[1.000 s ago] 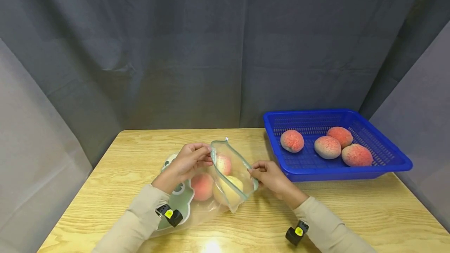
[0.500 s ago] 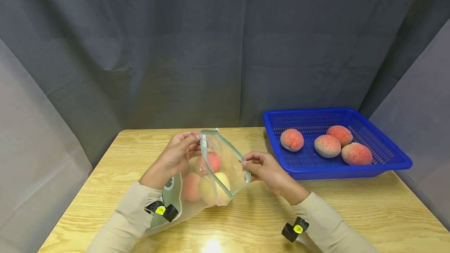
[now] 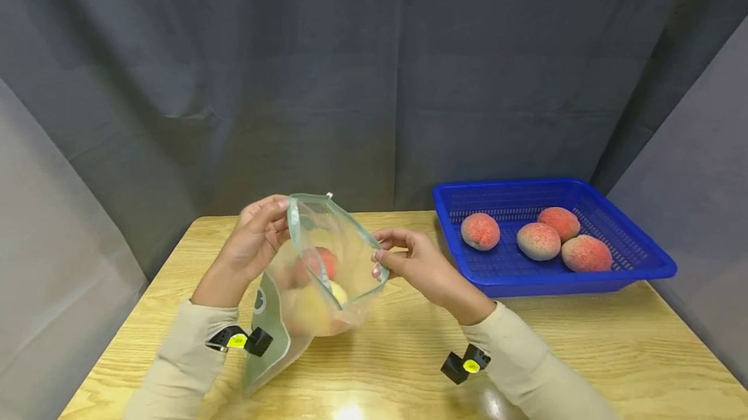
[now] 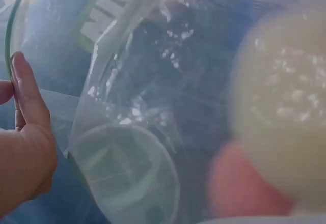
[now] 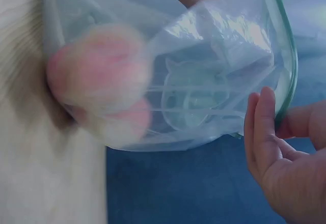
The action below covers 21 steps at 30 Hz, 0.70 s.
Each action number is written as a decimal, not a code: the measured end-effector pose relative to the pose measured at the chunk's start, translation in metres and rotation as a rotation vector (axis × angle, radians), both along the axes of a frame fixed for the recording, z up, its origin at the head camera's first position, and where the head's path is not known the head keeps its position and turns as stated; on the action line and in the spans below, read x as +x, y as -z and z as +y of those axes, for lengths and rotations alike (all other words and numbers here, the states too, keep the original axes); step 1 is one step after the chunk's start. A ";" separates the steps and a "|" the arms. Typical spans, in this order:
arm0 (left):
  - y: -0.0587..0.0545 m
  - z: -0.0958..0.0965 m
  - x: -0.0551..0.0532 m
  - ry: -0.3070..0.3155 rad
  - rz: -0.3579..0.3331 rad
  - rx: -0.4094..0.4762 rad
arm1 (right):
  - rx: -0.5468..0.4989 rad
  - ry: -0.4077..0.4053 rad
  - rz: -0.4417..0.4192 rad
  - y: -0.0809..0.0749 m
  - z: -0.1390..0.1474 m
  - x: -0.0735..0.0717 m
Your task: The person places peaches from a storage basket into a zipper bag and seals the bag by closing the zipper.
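A clear zip bag [image 3: 274,348] with a green edge and a pale slider hangs between the hands, its mouth spread apart. My left hand [image 3: 248,248] pinches one side of the rim between thumb and fingers. On the opposite side, the right hand [image 3: 417,267] pinches the green edge. Through the film show a red peach [image 3: 321,261] and a yellow fruit [image 3: 312,309], low in the bag. The right wrist view shows a blurred pink-and-cream peach [image 5: 107,63] in the bag's bottom, close to the tabletop. Green printed shapes mark the film.
A blue plastic basket [image 3: 491,287] stands at the back right of the wooden table [image 3: 555,329]. It holds several peaches [image 3: 586,253]. Dark grey curtains [image 3: 304,82] hang behind the table, with paler panels on both sides.
Both hands have moved left and up with the bag, from lying low to more upright. The fruit inside has shifted left and bunched lower. The basket stays in place.
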State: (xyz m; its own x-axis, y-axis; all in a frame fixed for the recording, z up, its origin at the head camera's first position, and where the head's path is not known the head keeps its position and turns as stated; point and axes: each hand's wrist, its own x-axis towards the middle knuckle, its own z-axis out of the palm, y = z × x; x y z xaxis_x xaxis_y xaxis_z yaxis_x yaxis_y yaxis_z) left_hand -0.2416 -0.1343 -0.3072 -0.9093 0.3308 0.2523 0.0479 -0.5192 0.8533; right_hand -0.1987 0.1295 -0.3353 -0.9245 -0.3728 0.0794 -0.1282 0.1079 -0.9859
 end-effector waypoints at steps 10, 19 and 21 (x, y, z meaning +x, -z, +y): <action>-0.019 -0.020 0.003 -0.069 0.074 0.064 | -0.017 0.001 0.020 -0.009 -0.005 0.006; -0.001 0.028 0.012 0.133 0.031 -0.101 | -0.012 0.071 -0.081 0.030 0.026 0.014; 0.006 0.040 0.013 0.168 0.015 -0.149 | -0.016 0.116 -0.104 0.041 0.032 0.017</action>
State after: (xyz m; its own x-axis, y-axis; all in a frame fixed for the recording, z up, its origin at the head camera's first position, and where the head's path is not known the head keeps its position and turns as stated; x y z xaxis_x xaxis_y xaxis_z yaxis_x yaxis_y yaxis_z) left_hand -0.2287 -0.0945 -0.3128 -0.8348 0.5121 0.2019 -0.0158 -0.3889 0.9211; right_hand -0.1820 0.1612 -0.3763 -0.9649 -0.2622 -0.0137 -0.0131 0.1002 -0.9949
